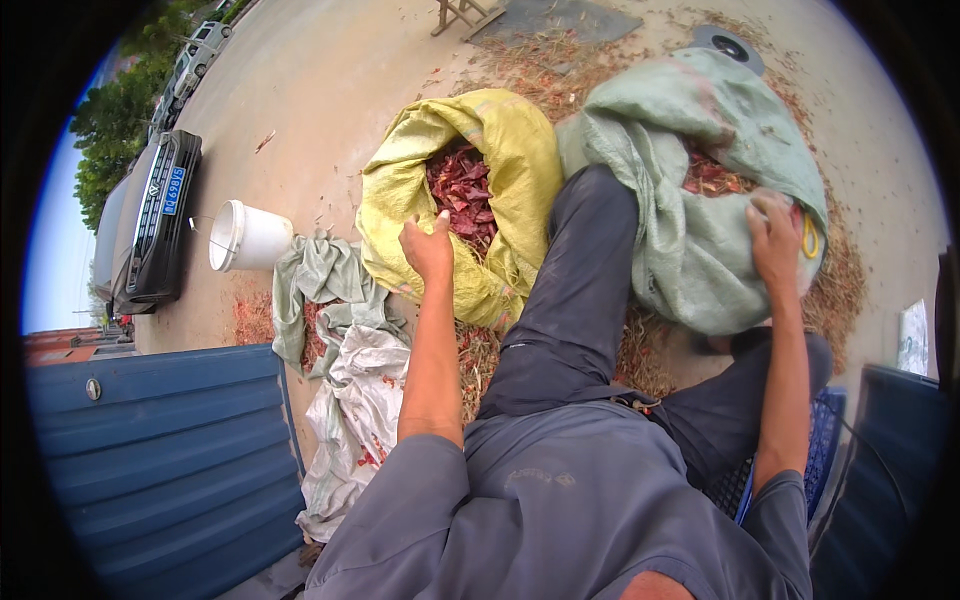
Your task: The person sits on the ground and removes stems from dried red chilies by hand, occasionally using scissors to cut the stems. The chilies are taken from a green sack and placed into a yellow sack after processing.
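My left hand [427, 247] is over the near-left rim of a yellow woven sack [521, 150], thumb and fingers apart, with nothing visible between them. Dark red dried chili peppers [461, 199] show through the sack's rolled-down mouth. At the right, my right hand [776, 236] rests with curled fingers at the rim of a pale green woven sack [686, 259]. Something red shows beside those fingers, but whether they grip it or the cloth is unclear. Lighter red pepper pieces [712, 176] fill that sack's partly folded opening. A yellow loop [810, 236] hangs beside the hand.
A white bucket [259, 236] lies tipped at the left, near crumpled green [319, 270] and white sacks [337, 442]. Stems and pepper scraps [836, 300] litter the concrete. Blue metal panels [172, 450] flank me. A round grey base [727, 46] lies beyond; a parked car [154, 217] stands left.
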A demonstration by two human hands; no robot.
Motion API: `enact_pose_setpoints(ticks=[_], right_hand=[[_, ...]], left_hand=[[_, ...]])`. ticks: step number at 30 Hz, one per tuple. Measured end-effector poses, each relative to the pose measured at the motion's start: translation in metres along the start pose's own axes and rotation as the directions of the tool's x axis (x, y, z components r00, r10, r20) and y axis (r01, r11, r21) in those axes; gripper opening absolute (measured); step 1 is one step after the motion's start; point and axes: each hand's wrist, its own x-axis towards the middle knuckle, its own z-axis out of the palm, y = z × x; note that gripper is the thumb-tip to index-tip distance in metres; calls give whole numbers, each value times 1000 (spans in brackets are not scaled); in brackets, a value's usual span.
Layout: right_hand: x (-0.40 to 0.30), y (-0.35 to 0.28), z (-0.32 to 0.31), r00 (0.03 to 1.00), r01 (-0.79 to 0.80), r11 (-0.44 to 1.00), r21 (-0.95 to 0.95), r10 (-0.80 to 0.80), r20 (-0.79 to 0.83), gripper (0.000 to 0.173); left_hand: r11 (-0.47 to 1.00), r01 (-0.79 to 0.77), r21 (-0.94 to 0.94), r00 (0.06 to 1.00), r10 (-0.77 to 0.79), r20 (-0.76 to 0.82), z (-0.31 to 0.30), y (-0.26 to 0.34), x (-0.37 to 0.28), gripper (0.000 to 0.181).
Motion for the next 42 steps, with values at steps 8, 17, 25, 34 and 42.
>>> enact_pose_setpoints(ticks=[8,17,25,34,42], right_hand=[[-13,-6,14,989,36,985,-171,-11,147,29],[-11,-9,21,988,24,976,-216,10,154,32],[-11,-17,23,990,29,977,-212,1,140,31],[-12,-32,24,995,99,954,-282,-101,10,46],[-11,-40,11,971,194,955,-224,-154,185,27]], left_hand=[[779,-527,339,825,374,424,3,-73,-121,57],[548,-705,451,626,182,758,38,-81,-93,19],[992,-129,7,909,115,402,4,-101,-91,18],[409,316,-856,927,58,370,-83,-41,-26,23],[881,33,-472,991,34,132,-148,44,-12,26]])
